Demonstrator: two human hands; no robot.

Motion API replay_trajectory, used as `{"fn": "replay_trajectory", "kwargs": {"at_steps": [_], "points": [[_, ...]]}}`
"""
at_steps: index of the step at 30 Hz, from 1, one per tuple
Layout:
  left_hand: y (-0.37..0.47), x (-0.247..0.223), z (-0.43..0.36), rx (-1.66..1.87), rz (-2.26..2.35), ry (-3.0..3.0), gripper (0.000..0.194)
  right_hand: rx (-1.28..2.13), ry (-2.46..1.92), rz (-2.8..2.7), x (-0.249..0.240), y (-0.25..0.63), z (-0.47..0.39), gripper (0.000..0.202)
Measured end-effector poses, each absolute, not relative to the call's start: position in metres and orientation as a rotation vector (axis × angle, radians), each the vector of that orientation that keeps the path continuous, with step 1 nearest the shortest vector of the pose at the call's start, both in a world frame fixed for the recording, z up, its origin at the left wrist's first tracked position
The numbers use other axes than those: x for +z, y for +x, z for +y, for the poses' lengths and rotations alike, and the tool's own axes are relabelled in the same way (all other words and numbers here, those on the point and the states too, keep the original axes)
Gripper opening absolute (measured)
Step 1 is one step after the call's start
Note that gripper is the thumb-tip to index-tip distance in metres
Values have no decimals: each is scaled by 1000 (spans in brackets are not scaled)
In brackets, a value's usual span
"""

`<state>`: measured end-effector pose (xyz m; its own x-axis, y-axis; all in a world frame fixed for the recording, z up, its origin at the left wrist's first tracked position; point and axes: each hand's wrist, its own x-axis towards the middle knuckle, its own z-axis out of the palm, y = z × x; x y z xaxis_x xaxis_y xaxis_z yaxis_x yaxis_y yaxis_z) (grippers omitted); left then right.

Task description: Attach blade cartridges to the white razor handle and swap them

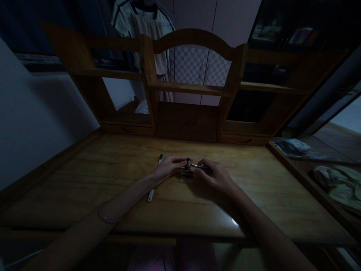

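Observation:
Near the middle of the wooden desk, my left hand (170, 166) pinches a small dark part (188, 162). My right hand (216, 174) grips a slim dark tool (203, 167) with a shiny metal shaft, whose tip meets the small part. Just below them, a small clear item with black pieces (187, 174) is on the desktop; its details are too dim to tell. A white stick-like object with a black end (150, 194) lies partly under my left wrist.
Behind the wooden desktop (118, 158) rises a wooden shelf unit (187, 89) with small drawers. Clothes hang behind it at the upper left. Plastic-wrapped items (293, 146) and pale cloth (341, 184) are beyond the right edge.

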<state>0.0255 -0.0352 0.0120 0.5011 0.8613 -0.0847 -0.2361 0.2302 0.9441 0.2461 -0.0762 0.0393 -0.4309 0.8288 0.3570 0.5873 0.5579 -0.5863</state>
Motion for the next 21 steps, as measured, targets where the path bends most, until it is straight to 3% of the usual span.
{"fn": "replay_trajectory", "kwargs": {"at_steps": [21], "points": [[23,12,-34,907,741,884,19,426,-1132,-2111,35,245,-73,25]]}}
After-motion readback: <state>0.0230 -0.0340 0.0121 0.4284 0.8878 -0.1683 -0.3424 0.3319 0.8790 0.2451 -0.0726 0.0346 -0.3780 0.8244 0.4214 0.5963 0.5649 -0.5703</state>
